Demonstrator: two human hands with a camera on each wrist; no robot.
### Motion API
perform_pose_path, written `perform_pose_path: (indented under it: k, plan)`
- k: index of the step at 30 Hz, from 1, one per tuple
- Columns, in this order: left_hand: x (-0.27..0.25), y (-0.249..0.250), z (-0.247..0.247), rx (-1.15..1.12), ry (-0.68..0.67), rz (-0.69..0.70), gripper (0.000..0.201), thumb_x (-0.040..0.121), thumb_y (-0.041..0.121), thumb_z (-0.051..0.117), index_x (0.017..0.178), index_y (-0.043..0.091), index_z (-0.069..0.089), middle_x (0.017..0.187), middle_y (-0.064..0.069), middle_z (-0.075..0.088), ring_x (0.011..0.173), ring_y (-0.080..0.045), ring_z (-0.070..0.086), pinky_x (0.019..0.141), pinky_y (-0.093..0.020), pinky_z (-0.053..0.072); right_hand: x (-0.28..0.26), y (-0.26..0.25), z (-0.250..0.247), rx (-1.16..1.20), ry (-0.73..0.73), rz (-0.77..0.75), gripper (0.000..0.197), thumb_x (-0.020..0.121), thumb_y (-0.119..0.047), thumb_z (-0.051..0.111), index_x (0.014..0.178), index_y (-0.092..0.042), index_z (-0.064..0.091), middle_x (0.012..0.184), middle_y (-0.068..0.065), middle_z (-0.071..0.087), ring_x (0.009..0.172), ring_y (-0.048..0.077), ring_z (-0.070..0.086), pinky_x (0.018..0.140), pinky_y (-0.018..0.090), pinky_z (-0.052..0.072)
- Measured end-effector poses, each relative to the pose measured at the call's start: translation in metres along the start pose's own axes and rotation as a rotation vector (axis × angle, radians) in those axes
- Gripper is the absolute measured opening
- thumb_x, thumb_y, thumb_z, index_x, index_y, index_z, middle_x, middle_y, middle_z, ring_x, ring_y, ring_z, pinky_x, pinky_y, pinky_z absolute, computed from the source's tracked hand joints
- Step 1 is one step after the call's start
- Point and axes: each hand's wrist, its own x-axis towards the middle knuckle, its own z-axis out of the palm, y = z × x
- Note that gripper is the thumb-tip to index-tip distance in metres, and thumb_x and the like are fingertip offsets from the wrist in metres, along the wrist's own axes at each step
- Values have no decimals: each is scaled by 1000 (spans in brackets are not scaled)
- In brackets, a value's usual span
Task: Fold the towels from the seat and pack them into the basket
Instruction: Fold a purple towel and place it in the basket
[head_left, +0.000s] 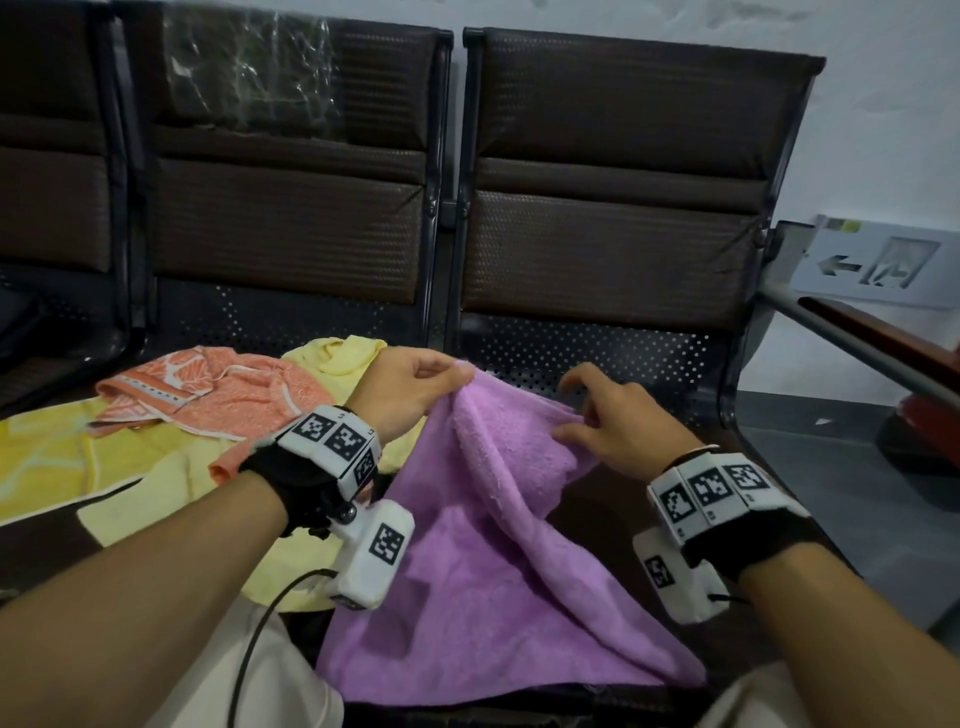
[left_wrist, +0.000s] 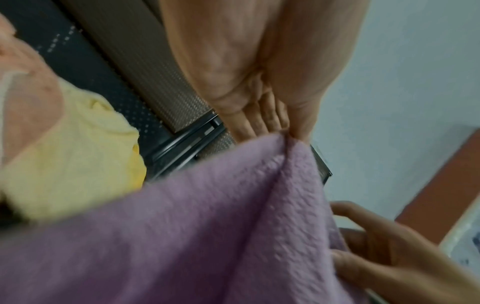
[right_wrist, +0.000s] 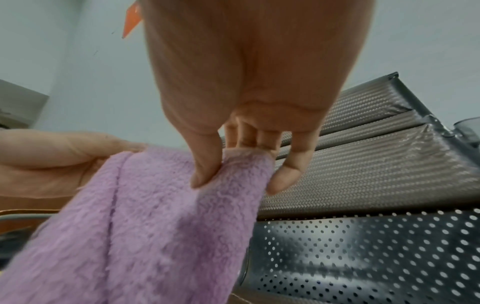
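Head view, seat of a metal bench. A purple towel (head_left: 498, 561), thick and fluffy in pile, is lying at 6 o'clock on the right-hand seat (head_left: 597, 353), its near edge hanging toward the person's lap and its far edge being lifted off the seat. The left hand (head_left: 410, 384) is pinching the towel's upper edge between thumb and curled fingers at 12 o'clock of the cloth; the left wrist view is showing the fabric gathering into a peak at that pinch. The right hand (head_left: 618, 415) is gripping the same edge at 2 o'clock, thumb and fingers closing on a fold; the right wrist view is showing the thumb (right_wrist: 205, 164) pressing into the pile. At 9 o'clock, on the neighbouring seat, an orange patterned towel (head_left: 218, 395) is lying crumpled over a yellow towel (head_left: 130, 467), which is spreading flat beneath it and touching the purple one. Seat pans are perforated dark metal; the backrests (head_left: 613, 156) are padded with a woven-look brown covering, one partly wrapped in clear plastic film (head_left: 249, 67). No basket is showing in any view. At 3 o'clock a metal armrest rail (head_left: 852, 343) is running beside the seat.
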Motion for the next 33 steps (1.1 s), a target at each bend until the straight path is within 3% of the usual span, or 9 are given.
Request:
perform_pose_path:
  k: [2,6,10,14,17,23,26,29,33]
  plan:
    - [-3,1,-3,104,-111,53,9,84,22,68,90,20,73,85,3,74,81,-9,69,71,-26,56,-2,2,-3,-32,-34,30,45,80,-35,71,122,-27,55,90,-6,62,87,14,60,83,35,52]
    - [-13,0,-6,407,-275,196,12,78,12,73,87,20,71,77,5,69,70,-5,63,73,-25,55,-7,0,-4,-178,-150,4,21,74,-31,77,94,-25,73,94,-7,52,97,14,55,86,37,49]
    - [-28,11,-8,404,-192,243,5,79,13,65,80,17,63,69,-3,67,59,-9,55,63,-29,49,-18,-14,-5,-189,-48,-49,16,75,-31,75,80,-24,62,99,-7,43,101,15,42,89,34,43]
    - [-39,31,-2,318,-50,251,13,84,15,55,78,25,49,62,9,54,51,0,43,51,-12,34,-29,-35,-24,-49,73,-63,13,85,-17,60,84,-20,48,88,-2,50,89,24,54,71,27,35]
    - [-40,52,-4,243,80,250,7,87,15,51,89,21,48,68,11,53,58,1,46,53,-12,35,-38,-55,-51,5,177,-83,11,86,-18,57,85,-23,47,78,-2,58,75,22,54,63,28,33]
    - [-51,108,-25,42,180,321,15,90,13,50,101,19,42,77,9,58,64,-8,49,68,-30,37,-50,-97,-115,216,518,-131,12,78,-25,72,76,-25,60,69,-15,59,66,1,53,61,12,39]
    - [-55,130,-39,35,162,370,14,92,18,52,105,22,55,93,4,66,80,-12,59,76,-34,46,-49,-111,-129,407,637,-139,18,77,-20,73,70,-27,58,70,-14,60,68,3,53,68,23,44]
    - [-51,134,-42,85,105,344,15,92,16,54,104,18,63,97,-2,69,83,-13,62,79,-32,48,-40,-110,-130,473,679,-74,22,76,-18,75,70,-26,56,72,-14,59,73,8,54,73,25,44]
    - [-31,128,-34,180,85,272,16,94,14,52,105,11,62,106,-7,67,96,-18,60,80,-26,43,-20,-95,-121,388,627,58,15,78,-22,75,78,-21,60,72,-12,59,74,9,54,67,19,38]
